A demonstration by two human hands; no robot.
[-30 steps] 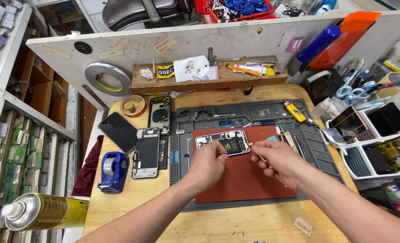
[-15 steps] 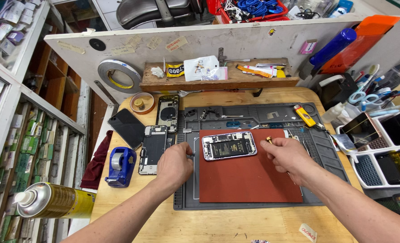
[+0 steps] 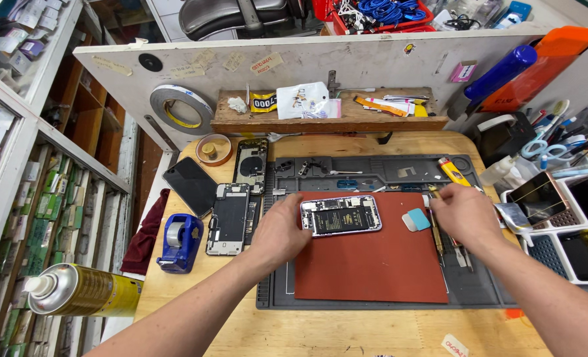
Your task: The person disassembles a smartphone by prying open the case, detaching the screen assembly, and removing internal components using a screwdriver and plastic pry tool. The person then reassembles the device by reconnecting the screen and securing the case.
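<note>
Opened phone (image 3: 341, 215) lying on the red mat (image 3: 373, 264), long axis running 9 to 3 o'clock. Left hand (image 3: 282, 228) nearer, fingers loosely curled, touching its 9 o'clock end. Right hand (image 3: 462, 215) apart at 3 o'clock, seemingly pinching a thin tool (image 3: 437, 239)

Bare red mat (image 3: 373, 264) below the opened phone (image 3: 341, 215); tools (image 3: 449, 241) crowd right

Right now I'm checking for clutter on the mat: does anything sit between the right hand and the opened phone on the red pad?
Yes, one small thing. A light blue pick lies on the red pad between the right hand and the opened phone. The left hand already touches the phone's left end.
</note>
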